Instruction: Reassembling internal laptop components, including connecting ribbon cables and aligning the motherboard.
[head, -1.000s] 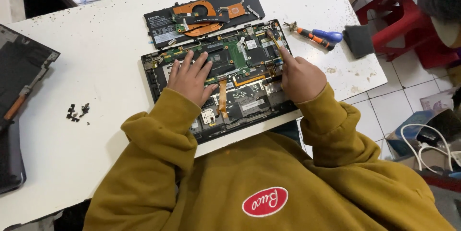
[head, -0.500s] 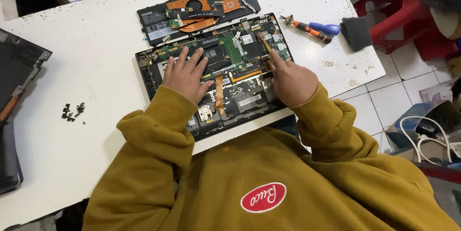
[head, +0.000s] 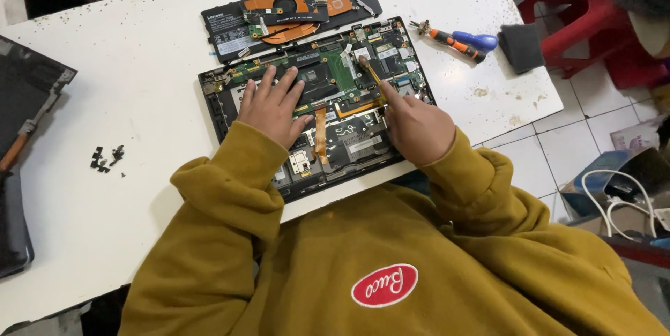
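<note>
the opened laptop (head: pixel 314 106) lies on the white worktop (head: pixel 105 133), its underside up, so the green board and the black parts inside are bare. the left hand (head: pixel 272 102) rests flat on the board with its fingers spread, holding nothing, only pressing the laptop down. the right hand (head: pixel 412 123) has its grip pinched on a thin yellow tool (head: pixel 370 72), and the tip of the tool touches the board near the upper middle.

compared with 1 second before, very little changes in the work itself. both hands are in the same places on the laptop, and the tool tip is at nearly the same spot. what changes is mostly the view — the camera shifts, so the laptop appears more to the middle of the picture. in my judgement the person is working on 1 small point of the board, and this step is not finished.

behind the laptop, touching its far edge or just beside it, lies the black battery (head: pixel 230 29) with a copper cooling part (head: pixel 293 11) on it. to the right lie 2 screwdrivers (head: pixel 460 41), 1 orange and 1 blue, and a dark cloth (head: pixel 520 46). a small heap of black screws (head: pixel 106 158) lies well apart on the left — near a dark cover panel (head: pixel 28 92).
</note>
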